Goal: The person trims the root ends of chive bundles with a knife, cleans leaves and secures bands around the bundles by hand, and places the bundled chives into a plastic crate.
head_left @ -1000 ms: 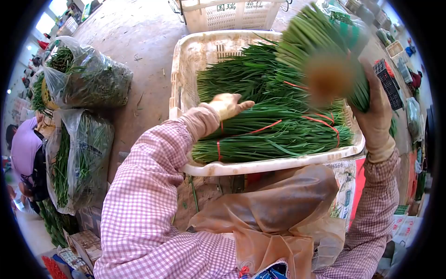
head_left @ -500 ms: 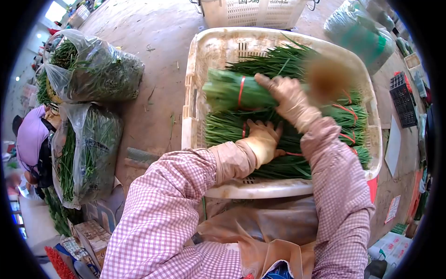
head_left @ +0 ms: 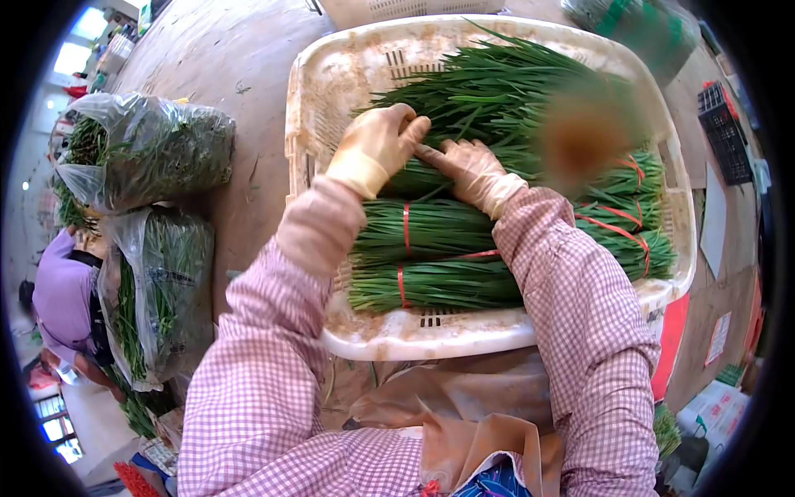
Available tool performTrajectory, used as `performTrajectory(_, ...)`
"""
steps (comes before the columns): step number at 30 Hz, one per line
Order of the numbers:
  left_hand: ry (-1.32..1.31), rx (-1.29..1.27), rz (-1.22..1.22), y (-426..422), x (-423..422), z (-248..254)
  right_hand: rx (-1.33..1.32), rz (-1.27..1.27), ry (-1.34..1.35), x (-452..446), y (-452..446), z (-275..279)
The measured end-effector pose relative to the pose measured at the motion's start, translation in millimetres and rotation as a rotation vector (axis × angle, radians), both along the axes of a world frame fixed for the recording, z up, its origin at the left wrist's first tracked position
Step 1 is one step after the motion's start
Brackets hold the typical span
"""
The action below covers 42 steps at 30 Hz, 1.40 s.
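Bundles of long green leaves that look like garlic chives lie in a stained white plastic crate [head_left: 339,70]. My gloved left hand [head_left: 373,145] is over the crate's left part, thumb and fingers pinched together; what is between them is too small to make out. Close beside it, my gloved right hand [head_left: 480,174] curls over a chive bundle [head_left: 414,180], its thumb reaching toward the left fingertips. Below the hands lie two chive bundles, an upper one [head_left: 447,228] and a lower one [head_left: 464,284], with red bands. Loose-looking chives [head_left: 497,79] fan out above.
Two clear plastic bags of greens, one behind [head_left: 178,149] and one nearer [head_left: 170,282], stand on the floor at left. A person in purple [head_left: 62,290] bends beyond them. A black crate [head_left: 723,132] is at right. A brown blur [head_left: 580,137] covers part of the chives.
The bundle held up in my right hand is now down among the others. My left hand has left the lower bundles and come up beside my right. The view has shifted.
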<state>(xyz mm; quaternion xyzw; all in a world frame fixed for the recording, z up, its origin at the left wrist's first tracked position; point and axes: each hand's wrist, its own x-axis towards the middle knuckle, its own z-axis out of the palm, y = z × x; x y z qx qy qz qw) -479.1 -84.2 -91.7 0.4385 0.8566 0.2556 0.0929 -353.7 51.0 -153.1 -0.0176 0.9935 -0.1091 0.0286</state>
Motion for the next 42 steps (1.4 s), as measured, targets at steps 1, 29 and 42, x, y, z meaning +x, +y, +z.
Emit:
performTrajectory(1,0.038,-0.027,-0.045,4.2,-7.3,-9.9,-0.031,0.01,0.023,0.4,-0.4,1.9)
performTrajectory(29,-0.091,-0.517,0.456,-7.6,-2.1,-77.1,-0.915,-0.562,0.204,127.3,109.2,84.0)
performTrajectory(42,-0.042,-0.463,0.443,-6.9,2.6,-79.7,-0.335,-0.475,-0.121,78.6,91.4,39.1)
